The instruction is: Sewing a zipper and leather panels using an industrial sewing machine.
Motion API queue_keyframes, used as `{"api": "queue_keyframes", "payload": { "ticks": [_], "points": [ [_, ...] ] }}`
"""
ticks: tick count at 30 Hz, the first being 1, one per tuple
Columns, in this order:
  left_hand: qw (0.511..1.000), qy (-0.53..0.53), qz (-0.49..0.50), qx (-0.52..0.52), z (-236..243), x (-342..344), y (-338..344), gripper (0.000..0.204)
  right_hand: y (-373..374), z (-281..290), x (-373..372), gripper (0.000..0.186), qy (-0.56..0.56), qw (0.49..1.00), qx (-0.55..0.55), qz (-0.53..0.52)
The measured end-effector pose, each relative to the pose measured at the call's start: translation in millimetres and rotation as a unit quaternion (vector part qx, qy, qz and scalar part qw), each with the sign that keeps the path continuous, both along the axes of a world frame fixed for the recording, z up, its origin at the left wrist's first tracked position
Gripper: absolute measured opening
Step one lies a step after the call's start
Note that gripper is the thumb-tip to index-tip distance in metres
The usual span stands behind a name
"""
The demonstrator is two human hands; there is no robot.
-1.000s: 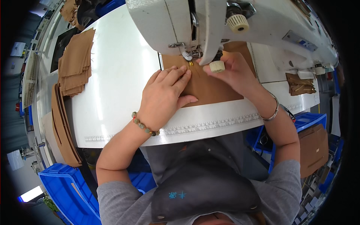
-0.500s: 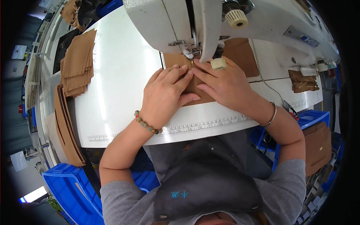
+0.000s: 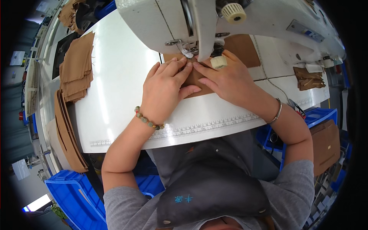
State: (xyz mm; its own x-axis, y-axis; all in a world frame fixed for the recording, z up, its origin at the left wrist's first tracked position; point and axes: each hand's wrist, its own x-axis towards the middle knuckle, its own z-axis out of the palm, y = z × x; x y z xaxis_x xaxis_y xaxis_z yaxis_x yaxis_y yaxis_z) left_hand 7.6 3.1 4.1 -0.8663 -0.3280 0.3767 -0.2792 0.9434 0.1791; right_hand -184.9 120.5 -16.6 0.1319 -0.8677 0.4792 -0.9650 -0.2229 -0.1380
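1. Grip, head view: left hand [image 3: 160,92] and right hand [image 3: 234,81] unclenched, fingers stretched out, pressing down brown cloth [image 3: 242,50].
2. Cloth lies on white counter [image 3: 111,99], under sewing machine [image 3: 159,23] presser foot [image 3: 188,54]; fingertips just beside foot.
3. Progress: some cloth beyond foot, some short of it, so looks midway. Stitches not visible; can't tell how many.
4. Untouched: brown panel stack [image 3: 76,63], long strips [image 3: 69,134] at left; small brown pieces [image 3: 308,79] at right.
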Motion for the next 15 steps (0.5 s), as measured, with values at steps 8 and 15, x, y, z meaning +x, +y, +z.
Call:
{"api": "queue_keyframes", "payload": {
  "ticks": [8,15],
  "points": [
    [1.000,0.002,-0.004,-0.004,-0.5,-0.7,-2.0,0.056,-1.5,0.3,-1.9,0.033,0.011,1.000,0.015,-0.002],
    [0.998,-0.050,0.022,0.033,1.6,-0.2,-2.1,0.058,-2.1,-0.6,-3.0,0.038,0.009,1.000,0.008,0.003]
  ]
}}
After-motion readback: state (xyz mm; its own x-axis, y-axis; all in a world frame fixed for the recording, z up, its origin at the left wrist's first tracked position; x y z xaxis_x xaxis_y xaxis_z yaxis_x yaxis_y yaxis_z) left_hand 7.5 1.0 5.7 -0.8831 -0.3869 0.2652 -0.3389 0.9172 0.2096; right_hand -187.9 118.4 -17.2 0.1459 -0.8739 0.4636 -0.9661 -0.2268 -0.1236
